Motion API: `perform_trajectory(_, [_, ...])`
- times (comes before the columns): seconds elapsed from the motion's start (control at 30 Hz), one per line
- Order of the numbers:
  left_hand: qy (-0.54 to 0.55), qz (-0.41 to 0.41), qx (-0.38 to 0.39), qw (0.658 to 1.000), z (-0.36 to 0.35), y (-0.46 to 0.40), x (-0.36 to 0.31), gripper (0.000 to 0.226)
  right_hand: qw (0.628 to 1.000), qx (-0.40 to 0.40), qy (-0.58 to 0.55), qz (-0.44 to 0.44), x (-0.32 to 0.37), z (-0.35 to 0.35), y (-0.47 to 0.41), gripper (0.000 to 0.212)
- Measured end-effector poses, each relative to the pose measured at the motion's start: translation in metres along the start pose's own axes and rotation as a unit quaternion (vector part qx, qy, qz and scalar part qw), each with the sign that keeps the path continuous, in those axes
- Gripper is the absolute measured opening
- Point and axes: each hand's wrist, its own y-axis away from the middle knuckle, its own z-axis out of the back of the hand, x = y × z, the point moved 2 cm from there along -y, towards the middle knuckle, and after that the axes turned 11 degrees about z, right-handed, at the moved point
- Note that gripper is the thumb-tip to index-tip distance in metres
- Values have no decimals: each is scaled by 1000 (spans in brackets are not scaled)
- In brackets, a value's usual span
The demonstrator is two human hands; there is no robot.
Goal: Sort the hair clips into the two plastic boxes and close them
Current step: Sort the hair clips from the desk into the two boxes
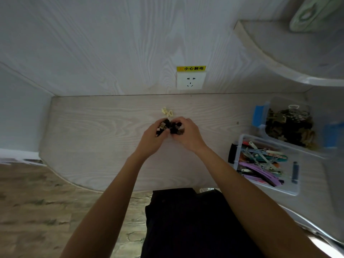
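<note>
**Last dark claw clips gathered, boxes not yet closed**

Both hands met near the middle of the counter (93, 127). Left hand (152, 138) and right hand (188, 135) each curled their fingers round a share of a small cluster of dark claw clips (172, 126); both grips were closed on that cluster, fingertips nearly touching. How many clips each hand held could not be made out.

One cream claw clip (167, 111) lay alone on the counter, just beyond the hands at 12 o'clock, untouched.

At 3 o'clock from the hands, well apart, stood the blue-latched box (260, 116), lid off, already heaped with dark and brownish claw clips. Nearer the person, at about 4 o'clock, sat the clear box (240, 157), also open, filled with flat coloured clips (260, 164).

Judgement: sorting looked nearly finished. Remaining, as far as could be seen: carry the held cluster to the blue-latched box, collect the cream clip, then shut both boxes. No lids could be clearly identified.

A wall socket (189, 81) sat at 12 o'clock on the back panel.
</note>
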Motion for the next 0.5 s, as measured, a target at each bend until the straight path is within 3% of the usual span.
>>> perform_trajectory(0.13, [13,-54,-22,998,-3,14,-37,40,997,-53,-35,48,13,37,12,40])
perform_trajectory(0.27, [56,-108,24,992,-31,30,-93,39,991,-97,-64,65,14,100,43,38])
perform_trajectory(0.4, [63,-164,90,980,-98,35,-146,37,976,-167,-136,-11,-11,170,88,39])
perform_trajectory(0.5, [28,-210,115,971,-139,31,-176,35,963,-230,-129,-61,-35,208,112,37])
